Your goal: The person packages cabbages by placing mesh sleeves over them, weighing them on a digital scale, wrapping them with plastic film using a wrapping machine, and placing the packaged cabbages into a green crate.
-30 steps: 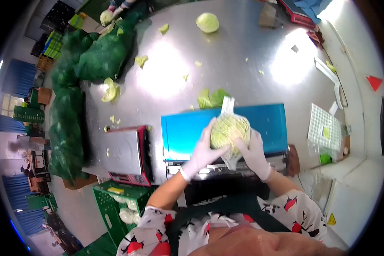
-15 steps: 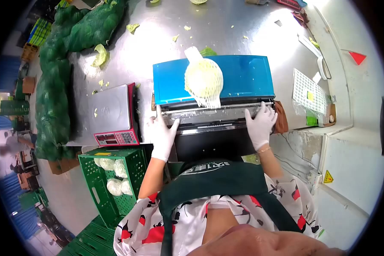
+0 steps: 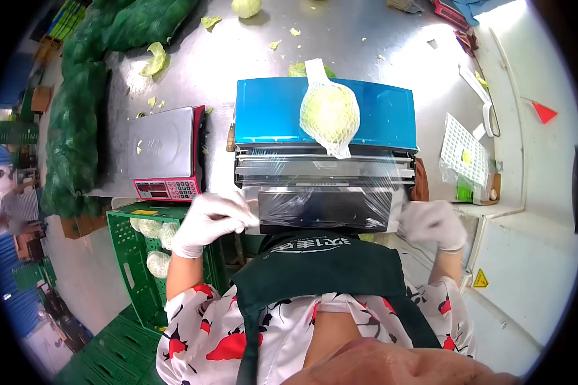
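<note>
Here's the clear film (image 3: 331,208), thin and glossy, drawn out between two gloved hands over the near edge of the steel table, creases fanning toward its corners. The left hand (image 3: 215,221) has thumb and fingertips pressed together, pinching the film at its left side; the right hand (image 3: 433,224), a bit blurred, has its fingers bunched closed on the right side. Both gloves are white, thin and wrinkled.

Behind the film sits the wrapping machine (image 3: 270,112), a smooth, shiny blue metal top with long straight bars along its front. And on that top, right of its middle, lies the netted cabbage (image 3: 331,114), round and pale green in white stretchy mesh, the net's flat tail pointing to the table's far edge.

Over to the left, near the table's near-left corner, there's the scale (image 3: 164,144), a flat brushed-metal plate on a red body. Bulging green mesh sacks (image 3: 77,128) line the left edge, a curled, crisp leaf (image 3: 154,59) just inside them. Below the near-left corner, the slotted green plastic crate (image 3: 125,256) holds more netted heads (image 3: 157,264). By the right edge, a white grid sheet (image 3: 465,157), full of small holes, lies partly in crinkled plastic.
</note>
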Tool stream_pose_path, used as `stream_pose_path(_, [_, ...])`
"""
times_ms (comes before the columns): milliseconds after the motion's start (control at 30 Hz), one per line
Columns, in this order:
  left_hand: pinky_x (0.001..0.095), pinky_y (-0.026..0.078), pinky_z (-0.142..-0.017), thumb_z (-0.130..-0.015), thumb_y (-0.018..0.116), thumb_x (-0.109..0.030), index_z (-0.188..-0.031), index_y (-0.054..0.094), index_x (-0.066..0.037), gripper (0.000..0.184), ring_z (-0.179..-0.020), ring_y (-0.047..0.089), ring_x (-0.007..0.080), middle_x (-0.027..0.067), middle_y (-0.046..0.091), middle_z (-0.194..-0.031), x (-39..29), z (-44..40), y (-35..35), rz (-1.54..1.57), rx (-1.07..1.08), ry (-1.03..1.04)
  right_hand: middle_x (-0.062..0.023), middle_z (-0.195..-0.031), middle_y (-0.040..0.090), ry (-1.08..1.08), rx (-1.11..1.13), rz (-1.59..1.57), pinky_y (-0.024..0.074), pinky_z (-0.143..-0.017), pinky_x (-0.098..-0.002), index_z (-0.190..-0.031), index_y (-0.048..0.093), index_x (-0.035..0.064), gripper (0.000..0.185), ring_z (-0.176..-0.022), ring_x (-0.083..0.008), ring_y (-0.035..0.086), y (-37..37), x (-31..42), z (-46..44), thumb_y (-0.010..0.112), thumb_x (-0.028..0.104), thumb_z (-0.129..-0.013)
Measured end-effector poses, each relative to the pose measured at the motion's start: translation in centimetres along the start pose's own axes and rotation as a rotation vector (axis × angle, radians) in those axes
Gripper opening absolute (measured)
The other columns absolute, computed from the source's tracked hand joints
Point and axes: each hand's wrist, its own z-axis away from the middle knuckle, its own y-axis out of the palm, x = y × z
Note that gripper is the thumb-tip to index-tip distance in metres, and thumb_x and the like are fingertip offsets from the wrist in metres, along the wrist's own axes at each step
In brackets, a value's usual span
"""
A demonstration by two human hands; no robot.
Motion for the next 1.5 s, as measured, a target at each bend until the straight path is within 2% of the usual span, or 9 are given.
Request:
stream_pose_path(133, [0.0449,0.02,-0.121,-0.066,0.09,-0.037,-0.155,0.02,0.001,0.12,-0.148,0.026,0.031,0.0212,0.027,-0.159,0.0,-10.3,-1.1,-0.357,-0.241,0.302,-0.0192,-0.125,0.059,-0.196,-0.198,0.186,0.0358,-0.112,-0.0409,-0.124,0.056,-0.0041,0.058,-0.124,-0.0339,0.052,-3.2,1.8,-7.9,0.08,0.01,-0.072])
stream_pose_path(267, [0.0472,0.017,-0.122,-0.053,0.095,-0.037,-0.155,0.009,0.003,0.14,-0.148,0.02,0.0428,0.0331,0.02,-0.156,7.2,-20.4,-1.5,-1.049,-0.052,0.326,-0.0245,-0.155,0.032,-0.48,-0.053,0.938,0.0214,-0.121,-0.0401,-0.154,0.024,-0.0007,0.117,-0.146,-0.0342,0.029,-4.3,-4.5,-20.7,0.091,0.027,-0.062])
stream_pose_path(533, [0.0397,0.04,-0.112,-0.062,0.093,-0.031,-0.151,0.026,0.0,0.115,-0.132,0.049,0.0306,0.0239,0.048,-0.14,9.1,-21.8,-0.9,-0.372,-0.074,0.123,-0.0165,-0.141,0.051,-0.064,-0.001,0.236,0.0368,-0.112,-0.0358,-0.15,0.03,-0.0018,0.118,-0.129,-0.0245,0.051,-1.6,-8.2,-23.0,0.095,0.03,-0.057])
stream_pose_path(667, [0.035,0.046,-0.103,-0.076,0.084,-0.034,-0.147,0.033,0.001,0.095,-0.123,0.055,0.0242,0.0198,0.054,-0.133,8.5,-18.3,2.2,-0.045,-0.071,-0.142,-0.0092,-0.133,0.054,0.224,-0.068,-0.315,0.0457,-0.101,-0.0305,-0.145,0.037,-0.002,0.077,-0.119,-0.0127,0.052,2.1,-5.3,-16.5,0.077,0.023,-0.084])
stream_pose_path(833, [0.0338,0.052,-0.094,-0.09,0.067,-0.05,-0.141,0.042,0.004,0.078,-0.121,0.056,0.026,0.0204,0.057,-0.13,7.6,-9.9,7.6,0.025,0.129,-0.315,-0.0065,-0.092,0.068,0.567,-0.047,-0.099,0.048,-0.062,-0.0215,-0.13,0.057,-0.0019,0.056,-0.063,-0.0103,0.061,5.3,-4.3,-5.7,0.063,0.042,-0.095])
stream_pose_path(933, [0.0377,0.045,-0.104,-0.091,0.063,-0.057,-0.143,0.041,0.007,0.086,-0.126,0.053,0.0264,0.0198,0.055,-0.136,8.9,-5.3,10.6,0.287,0.29,-0.617,-0.0118,-0.152,0.039,0.645,0.108,-0.558,0.0292,-0.117,-0.035,-0.153,0.028,-0.0007,0.069,-0.139,-0.0214,0.039,8.6,-4.6,-1.0,0.052,0.039,-0.103])
stream_pose_path(1300, [0.0435,0.038,-0.112,-0.099,0.045,-0.059,-0.151,0.035,-0.002,0.078,-0.129,0.053,0.0288,0.0185,0.051,-0.143,14.7,-2.2,9.1,0.822,0.19,-0.882,-0.0082,-0.137,0.053,0.202,0.337,0.064,0.0368,-0.111,-0.0314,-0.148,0.034,0.0001,0.066,-0.127,-0.0171,0.047,10.1,-13.0,-3.3,0.064,0.019,-0.093])
stream_pose_path(1400, [0.0385,0.04,-0.111,-0.098,0.059,-0.042,-0.151,0.034,-0.001,0.072,-0.128,0.053,0.0271,0.018,0.051,-0.143,15.5,1.3,9.4,0.692,0.142,-0.597,-0.0093,-0.117,0.064,0.781,0.011,-0.428,0.0507,-0.091,-0.0299,-0.135,0.052,-0.0007,0.049,-0.107,-0.0149,0.061,9.1,-14.1,-0.2,0.068,0.012,-0.091])
stream_pose_path(1500, [0.0332,0.057,-0.087,-0.093,0.064,-0.009,-0.146,0.044,-0.009,0.057,-0.103,0.07,0.025,0.0194,0.067,-0.12,16.5,4.0,10.4,-0.464,-0.088,-0.255,-0.0084,-0.091,0.068,0.333,-0.233,0.405,0.0524,-0.082,-0.028,-0.112,0.066,-0.0031,0.024,-0.091,-0.0145,0.065,10.2,-17.4,4.6,0.061,0.014,-0.096])
